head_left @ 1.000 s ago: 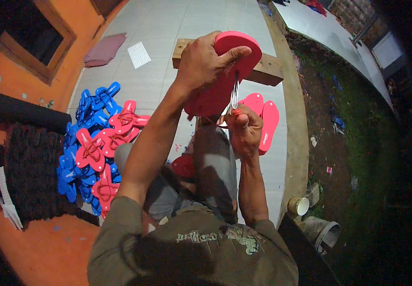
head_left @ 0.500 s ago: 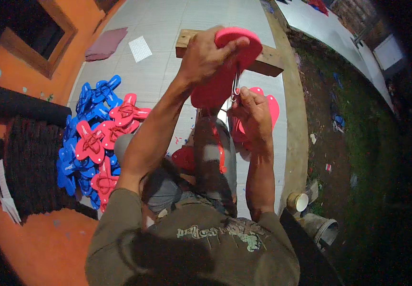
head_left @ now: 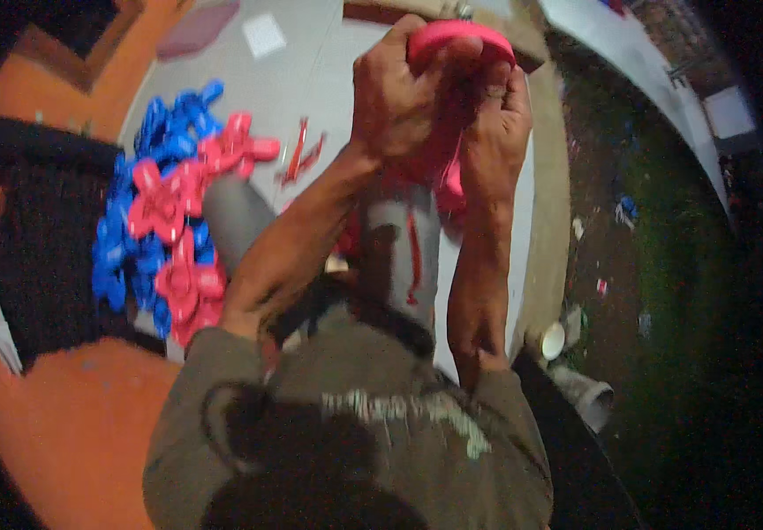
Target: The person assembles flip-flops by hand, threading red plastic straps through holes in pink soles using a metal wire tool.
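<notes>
A pink flip-flop sole (head_left: 461,34) is raised in front of me and tilted, its near edge toward me. My left hand (head_left: 408,102) is closed round its left side, thumb along the surface. Close against its right underside is my right hand (head_left: 498,115), fingers curled tight; what they hold is hidden. A small metal piece (head_left: 463,11) shows just beyond the sole's far edge, too blurred to name. Across my grey trouser leg lies a red strap (head_left: 413,256). More pink soles (head_left: 452,187) show partly below my hands.
Blue flip-flops (head_left: 117,238) and pink flip-flops (head_left: 165,199) with straps are heaped at the left. Several red straps (head_left: 302,157) lie on the tiles. A wooden beam (head_left: 530,58) is beyond my hands. Black stacked material (head_left: 37,238) stands by the orange wall; a bucket (head_left: 589,397) is at the right.
The sole has moved up and away and tipped to a flatter angle. My right hand has risen from below to the sole, and the metal tool it held is no longer visible in it.
</notes>
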Tool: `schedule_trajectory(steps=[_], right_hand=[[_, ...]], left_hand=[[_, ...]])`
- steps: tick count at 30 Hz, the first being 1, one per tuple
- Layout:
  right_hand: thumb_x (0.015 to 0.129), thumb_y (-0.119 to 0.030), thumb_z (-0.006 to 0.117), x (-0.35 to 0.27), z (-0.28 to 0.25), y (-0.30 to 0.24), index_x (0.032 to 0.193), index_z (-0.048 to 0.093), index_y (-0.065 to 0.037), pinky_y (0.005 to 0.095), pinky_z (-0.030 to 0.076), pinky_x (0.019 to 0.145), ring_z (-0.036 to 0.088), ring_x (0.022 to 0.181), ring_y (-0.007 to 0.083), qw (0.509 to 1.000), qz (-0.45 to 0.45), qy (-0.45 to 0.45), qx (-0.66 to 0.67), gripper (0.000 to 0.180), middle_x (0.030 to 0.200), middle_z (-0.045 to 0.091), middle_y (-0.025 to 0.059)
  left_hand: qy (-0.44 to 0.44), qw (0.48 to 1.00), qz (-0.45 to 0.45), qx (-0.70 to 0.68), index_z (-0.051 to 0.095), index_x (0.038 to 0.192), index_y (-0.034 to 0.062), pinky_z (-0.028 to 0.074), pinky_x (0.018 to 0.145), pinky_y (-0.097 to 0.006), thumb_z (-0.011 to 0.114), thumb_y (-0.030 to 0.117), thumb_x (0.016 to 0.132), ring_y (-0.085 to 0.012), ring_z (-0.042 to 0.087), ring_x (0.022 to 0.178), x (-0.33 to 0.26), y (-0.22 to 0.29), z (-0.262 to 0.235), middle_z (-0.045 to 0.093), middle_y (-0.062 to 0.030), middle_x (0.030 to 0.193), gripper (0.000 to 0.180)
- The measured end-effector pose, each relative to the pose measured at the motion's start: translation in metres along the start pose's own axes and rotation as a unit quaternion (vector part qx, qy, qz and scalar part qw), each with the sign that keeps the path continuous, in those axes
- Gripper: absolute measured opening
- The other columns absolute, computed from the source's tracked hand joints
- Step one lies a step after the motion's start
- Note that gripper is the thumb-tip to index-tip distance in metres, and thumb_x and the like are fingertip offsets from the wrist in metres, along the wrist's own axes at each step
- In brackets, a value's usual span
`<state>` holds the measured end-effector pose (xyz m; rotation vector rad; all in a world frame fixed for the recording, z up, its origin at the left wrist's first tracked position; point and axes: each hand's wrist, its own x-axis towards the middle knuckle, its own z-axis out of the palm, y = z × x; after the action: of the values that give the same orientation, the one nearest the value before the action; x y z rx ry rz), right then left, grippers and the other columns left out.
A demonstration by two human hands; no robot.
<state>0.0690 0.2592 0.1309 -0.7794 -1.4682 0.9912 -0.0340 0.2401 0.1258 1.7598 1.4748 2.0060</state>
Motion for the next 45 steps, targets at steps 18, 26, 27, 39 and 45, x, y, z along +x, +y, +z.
schedule_trajectory(steps=[18, 26, 27, 39, 45], right_hand=[[0.079, -0.018, 0.057, -0.050, -0.034, 0.031, 0.092, 0.043, -0.004, 0.0408, 0.047, 0.072, 0.058, 0.072, 0.0304, 0.984, -0.070, -0.073, 0.146, 0.023, 0.082, 0.058, 0.0200], [0.076, -0.014, 0.054, -0.012, -0.043, 0.036, 0.083, 0.043, -0.007, 0.0412, 0.046, 0.067, 0.060, 0.076, 0.0290, 0.943, -0.271, -0.143, 0.132, 0.015, 0.083, 0.060, 0.0155], [0.076, -0.013, 0.054, -0.009, -0.044, 0.033, 0.083, 0.043, -0.008, 0.0414, 0.046, 0.068, 0.060, 0.077, 0.0290, 0.945, -0.269, -0.144, 0.120, 0.015, 0.083, 0.060, 0.0155], [0.077, -0.013, 0.053, -0.003, -0.046, 0.039, 0.084, 0.043, -0.009, 0.0445, 0.046, 0.071, 0.059, 0.078, 0.0296, 0.956, -0.249, -0.129, 0.084, 0.013, 0.084, 0.061, 0.0163], [0.078, -0.013, 0.051, -0.003, -0.042, 0.045, 0.086, 0.042, -0.008, 0.0455, 0.046, 0.070, 0.060, 0.075, 0.0302, 0.950, -0.272, -0.118, 0.096, 0.013, 0.083, 0.061, 0.0183]], left_hand=[[-0.195, 0.979, -0.030, -0.057, 0.060, 0.091, 0.0032, 0.042, 0.067, -0.033, 0.064, 0.024, 0.073, -0.0234, 0.051, 0.078, -0.063, -0.007, -0.025, 0.050, -0.0095, 0.085, 0.028], [-0.167, 0.979, 0.043, -0.110, 0.062, 0.089, 0.0065, 0.047, 0.065, -0.032, 0.067, 0.027, 0.069, -0.0250, 0.057, 0.077, -0.027, 0.003, -0.033, 0.058, -0.0077, 0.082, 0.029], [-0.165, 0.979, 0.046, -0.111, 0.061, 0.089, 0.0063, 0.048, 0.065, -0.032, 0.069, 0.025, 0.067, -0.0251, 0.058, 0.077, -0.024, 0.002, -0.032, 0.058, -0.0076, 0.083, 0.030], [-0.128, 0.987, 0.073, -0.056, 0.060, 0.084, 0.0050, 0.047, 0.061, -0.032, 0.071, 0.016, 0.061, -0.0240, 0.056, 0.072, -0.022, -0.012, -0.020, 0.058, -0.0070, 0.079, 0.028], [-0.117, 0.989, 0.066, -0.061, 0.060, 0.082, 0.0050, 0.047, 0.060, -0.031, 0.072, 0.015, 0.060, -0.0233, 0.056, 0.072, -0.023, -0.012, -0.017, 0.058, -0.0066, 0.078, 0.027]])
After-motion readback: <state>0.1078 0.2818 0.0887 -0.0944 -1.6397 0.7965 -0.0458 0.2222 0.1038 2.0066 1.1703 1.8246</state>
